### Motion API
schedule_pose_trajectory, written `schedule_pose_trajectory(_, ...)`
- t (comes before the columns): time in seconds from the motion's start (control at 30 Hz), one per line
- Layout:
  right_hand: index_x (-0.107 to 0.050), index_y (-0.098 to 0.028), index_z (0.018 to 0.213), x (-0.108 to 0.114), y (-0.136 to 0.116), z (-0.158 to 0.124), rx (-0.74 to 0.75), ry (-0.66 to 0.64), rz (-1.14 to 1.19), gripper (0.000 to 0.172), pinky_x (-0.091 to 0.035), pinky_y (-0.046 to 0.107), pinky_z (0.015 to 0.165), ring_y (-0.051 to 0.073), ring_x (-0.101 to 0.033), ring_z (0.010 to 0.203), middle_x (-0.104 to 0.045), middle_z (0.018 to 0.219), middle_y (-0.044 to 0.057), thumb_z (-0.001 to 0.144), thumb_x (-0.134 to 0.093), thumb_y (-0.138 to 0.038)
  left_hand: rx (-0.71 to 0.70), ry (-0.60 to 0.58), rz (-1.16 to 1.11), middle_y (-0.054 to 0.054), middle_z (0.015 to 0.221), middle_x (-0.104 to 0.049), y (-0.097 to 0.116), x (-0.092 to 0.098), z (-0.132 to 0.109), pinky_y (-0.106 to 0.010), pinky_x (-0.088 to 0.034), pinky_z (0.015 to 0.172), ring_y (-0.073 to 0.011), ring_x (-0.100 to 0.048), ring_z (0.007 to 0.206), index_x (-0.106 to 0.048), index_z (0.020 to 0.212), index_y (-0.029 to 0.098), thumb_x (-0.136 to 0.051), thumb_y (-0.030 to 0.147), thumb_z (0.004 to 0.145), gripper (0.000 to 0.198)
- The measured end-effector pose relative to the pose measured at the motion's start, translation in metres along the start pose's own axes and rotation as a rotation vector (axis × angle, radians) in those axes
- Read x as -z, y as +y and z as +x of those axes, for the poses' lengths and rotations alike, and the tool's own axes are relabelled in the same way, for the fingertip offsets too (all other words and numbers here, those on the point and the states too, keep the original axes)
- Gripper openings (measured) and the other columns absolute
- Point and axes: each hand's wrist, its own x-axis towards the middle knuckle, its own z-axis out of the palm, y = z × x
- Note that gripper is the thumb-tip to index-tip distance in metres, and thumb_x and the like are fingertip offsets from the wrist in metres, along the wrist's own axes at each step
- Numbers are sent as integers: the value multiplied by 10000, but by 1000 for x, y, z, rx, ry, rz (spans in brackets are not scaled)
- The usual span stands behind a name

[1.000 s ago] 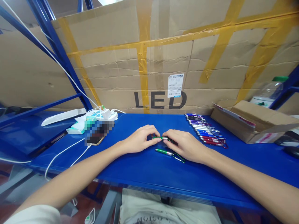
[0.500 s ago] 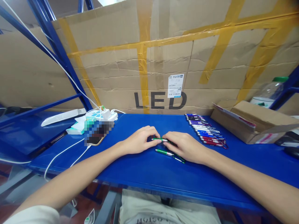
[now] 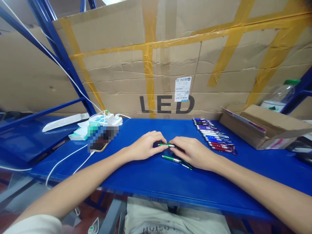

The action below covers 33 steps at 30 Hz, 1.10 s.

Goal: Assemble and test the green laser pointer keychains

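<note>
Both my hands pinch one green pen (image 3: 168, 145) just above the blue tabletop. My left hand (image 3: 149, 145) has its thumb and fingers closed at the pen's left end. Around its right end the fingers of my right hand (image 3: 188, 151) are closed, hiding that part. Just below them a second green pen (image 3: 172, 159), with a carabiner-like loop at its right end, lies on the table, apart from my fingers. To the right of my hands, a row of similar pens (image 3: 211, 133) lies side by side, in purple, silver, blue and red, with clips pointing right.
An open cardboard box (image 3: 275, 130) stands at the right, near a bottle with a green cap (image 3: 280, 96). On the left lie a phone (image 3: 103, 141), a power strip (image 3: 115, 121) and white cables. A large carton (image 3: 117, 74) marked LED walls off the back of the blue table (image 3: 146, 182).
Almost nothing differs. Both hands keep the same grip on the green pen, and the whole view has shifted very slightly.
</note>
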Motion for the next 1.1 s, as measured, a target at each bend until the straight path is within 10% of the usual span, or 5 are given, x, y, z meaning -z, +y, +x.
schedule_pose_trajectory(1.1, -673, -214, 1129, -1, -2, 0, -29, 26, -51, 206, -531, 352, 780, 237, -713, 888, -744, 997, 78, 1137, -505, -332, -3, 25, -20, -59, 1083, -733, 2, 2, 0, -380, -507, 977, -227, -660, 1044, -694, 1084, 215, -628, 323, 1058, 129)
